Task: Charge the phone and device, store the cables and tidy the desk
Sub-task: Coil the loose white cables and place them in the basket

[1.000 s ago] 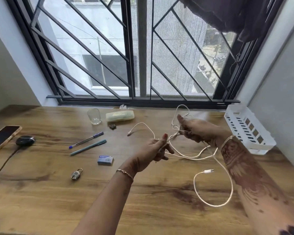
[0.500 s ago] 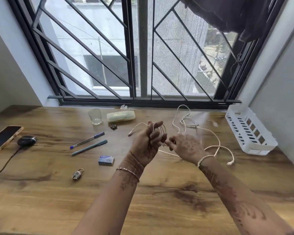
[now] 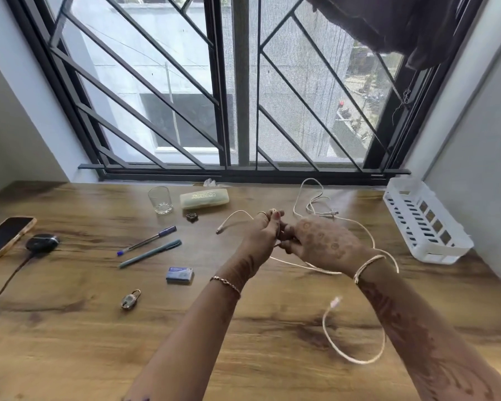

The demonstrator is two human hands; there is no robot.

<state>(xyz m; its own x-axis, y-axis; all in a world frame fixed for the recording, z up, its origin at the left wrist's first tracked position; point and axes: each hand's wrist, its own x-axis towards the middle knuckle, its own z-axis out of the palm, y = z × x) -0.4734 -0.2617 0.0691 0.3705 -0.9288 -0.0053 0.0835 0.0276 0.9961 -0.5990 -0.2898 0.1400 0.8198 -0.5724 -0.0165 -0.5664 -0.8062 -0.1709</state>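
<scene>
Both hands are raised above the middle of the tabletop (image 3: 70, 328). The left hand's (image 3: 262, 235) fingers curl round small loops of the white cable (image 3: 359, 362), and the right hand (image 3: 321, 244) grips the strand just beside it. The free tail hangs under the right forearm with its plug dangling. That tail could snag on the wrist or knot with the slack lying near the window. A loosened grip would probably let the loops spring apart.
</scene>
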